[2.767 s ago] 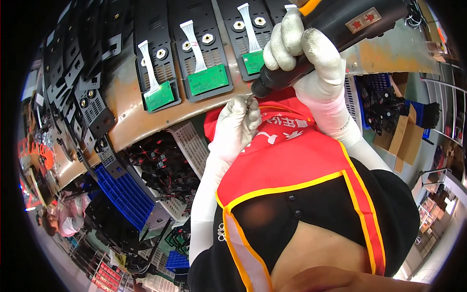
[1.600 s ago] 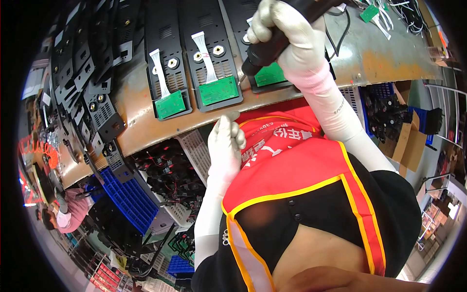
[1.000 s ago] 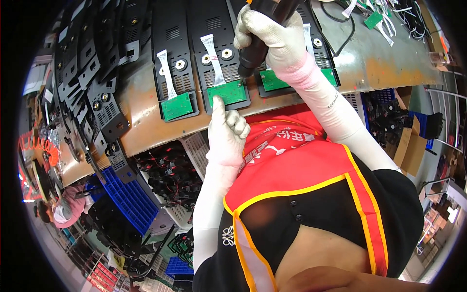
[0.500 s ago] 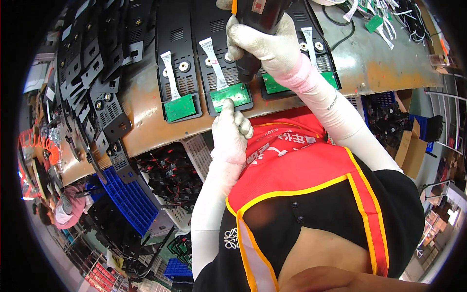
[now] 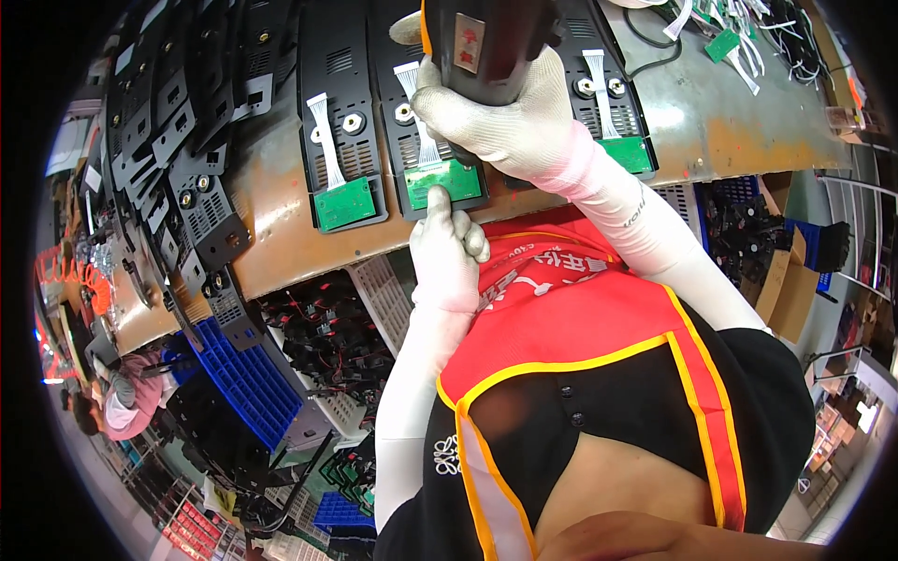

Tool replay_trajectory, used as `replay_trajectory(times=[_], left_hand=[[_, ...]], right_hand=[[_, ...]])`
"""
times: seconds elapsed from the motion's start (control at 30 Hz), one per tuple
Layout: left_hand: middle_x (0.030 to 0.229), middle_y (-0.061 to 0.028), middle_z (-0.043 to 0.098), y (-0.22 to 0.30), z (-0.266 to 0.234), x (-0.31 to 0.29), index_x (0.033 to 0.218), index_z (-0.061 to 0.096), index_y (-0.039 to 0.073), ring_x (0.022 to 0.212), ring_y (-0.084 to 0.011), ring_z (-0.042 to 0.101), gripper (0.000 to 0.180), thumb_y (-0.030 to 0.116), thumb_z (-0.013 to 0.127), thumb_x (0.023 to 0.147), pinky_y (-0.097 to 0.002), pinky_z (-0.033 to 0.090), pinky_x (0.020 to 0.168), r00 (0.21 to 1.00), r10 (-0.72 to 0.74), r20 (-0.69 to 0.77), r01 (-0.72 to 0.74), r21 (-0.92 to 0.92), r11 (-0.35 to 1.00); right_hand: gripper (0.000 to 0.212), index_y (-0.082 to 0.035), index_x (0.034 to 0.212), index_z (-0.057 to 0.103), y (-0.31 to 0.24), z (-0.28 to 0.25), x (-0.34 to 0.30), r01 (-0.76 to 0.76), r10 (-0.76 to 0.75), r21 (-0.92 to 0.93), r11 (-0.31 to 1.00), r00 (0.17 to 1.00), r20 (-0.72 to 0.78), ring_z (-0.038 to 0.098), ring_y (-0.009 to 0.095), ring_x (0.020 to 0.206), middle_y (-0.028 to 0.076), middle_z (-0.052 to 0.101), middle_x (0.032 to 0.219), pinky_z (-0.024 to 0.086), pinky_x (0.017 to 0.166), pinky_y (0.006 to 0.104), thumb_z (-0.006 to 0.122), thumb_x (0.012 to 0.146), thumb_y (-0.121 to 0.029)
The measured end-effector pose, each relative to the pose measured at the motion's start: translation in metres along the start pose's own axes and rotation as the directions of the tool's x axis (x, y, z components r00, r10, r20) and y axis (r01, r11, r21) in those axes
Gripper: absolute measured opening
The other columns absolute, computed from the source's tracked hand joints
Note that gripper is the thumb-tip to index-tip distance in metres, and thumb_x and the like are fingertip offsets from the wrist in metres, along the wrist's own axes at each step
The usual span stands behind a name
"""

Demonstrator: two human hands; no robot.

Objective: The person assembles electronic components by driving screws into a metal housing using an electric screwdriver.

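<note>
My right hand, in a whitish glove, is wrapped round a dark power screwdriver with an orange edge. The tool's lower end is mostly hidden behind the hand, near the upper right of a green circuit board. That board lies on the near end of a black slotted metal plate, with a white ribbon cable running up from it. My left hand, also gloved, presses one outstretched finger on the board's near edge; its other fingers are curled in.
To the left, a similar plate carries another green board; a third board sits on the right. Black brackets pile up on the metal table. Loose cables lie far right. Below the table stand a blue crate and dark wired parts.
My right hand has shifted slightly left and the screwdriver has tilted, covering more of the middle board's cable. My left hand stays nearly still, its finger on the board.
</note>
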State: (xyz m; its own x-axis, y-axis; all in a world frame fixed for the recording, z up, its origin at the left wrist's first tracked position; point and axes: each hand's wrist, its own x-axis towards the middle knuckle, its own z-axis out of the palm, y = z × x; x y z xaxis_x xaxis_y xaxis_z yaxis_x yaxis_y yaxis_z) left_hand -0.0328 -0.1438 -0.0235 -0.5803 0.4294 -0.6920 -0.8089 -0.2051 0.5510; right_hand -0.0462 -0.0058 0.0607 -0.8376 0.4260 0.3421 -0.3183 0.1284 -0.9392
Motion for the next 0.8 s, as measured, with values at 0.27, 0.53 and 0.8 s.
replay_trajectory(times=[0.27, 0.53, 0.8], left_hand=[[0.052, 0.0038, 0.023, -0.005, -0.006, 0.000, 0.071, 0.036, 0.014, 0.044, -0.0095, 0.021, 0.039, 0.041, 0.043, 0.097, -0.0261, 0.020, 0.043, 0.992, 0.067, 0.106, -0.075, 0.078, 0.994], [0.049, 0.0026, 0.022, -0.003, -0.009, 0.003, 0.055, 0.023, 0.016, 0.041, -0.0113, 0.024, 0.060, 0.062, 0.033, 0.092, -0.0279, 0.021, 0.040, 0.998, 0.040, 0.051, -0.045, 0.089, 0.995], [0.051, 0.0026, 0.021, -0.002, -0.008, 0.004, 0.058, 0.025, 0.016, 0.042, -0.0118, 0.023, 0.058, 0.060, 0.032, 0.093, -0.0275, 0.022, 0.042, 1.000, 0.013, 0.023, -0.015, 0.060, 0.998]], right_hand=[[0.028, -0.001, 0.101, 0.061, 0.010, -0.007, -0.002, 0.126, -0.127, 0.034, 0.991, 0.990, 0.052, 0.060, 0.005, 0.070, 0.000, 0.063, 0.078, 0.049, 0.061, 0.0222, 0.068, 0.074, -0.005], [0.026, -0.002, 0.097, 0.062, 0.007, -0.011, -0.002, -0.015, 0.011, 0.044, 0.999, 0.997, 0.077, 0.062, 0.007, 0.068, 0.004, 0.065, 0.075, 0.051, 0.064, 0.0224, 0.068, 0.072, -0.006], [0.028, 0.001, 0.107, 0.051, 0.001, -0.022, 0.002, 0.001, -0.030, 0.107, 0.994, 0.962, 0.272, 0.054, 0.009, 0.057, 0.003, 0.055, 0.070, 0.046, 0.053, 0.0242, 0.057, 0.080, 0.004]])
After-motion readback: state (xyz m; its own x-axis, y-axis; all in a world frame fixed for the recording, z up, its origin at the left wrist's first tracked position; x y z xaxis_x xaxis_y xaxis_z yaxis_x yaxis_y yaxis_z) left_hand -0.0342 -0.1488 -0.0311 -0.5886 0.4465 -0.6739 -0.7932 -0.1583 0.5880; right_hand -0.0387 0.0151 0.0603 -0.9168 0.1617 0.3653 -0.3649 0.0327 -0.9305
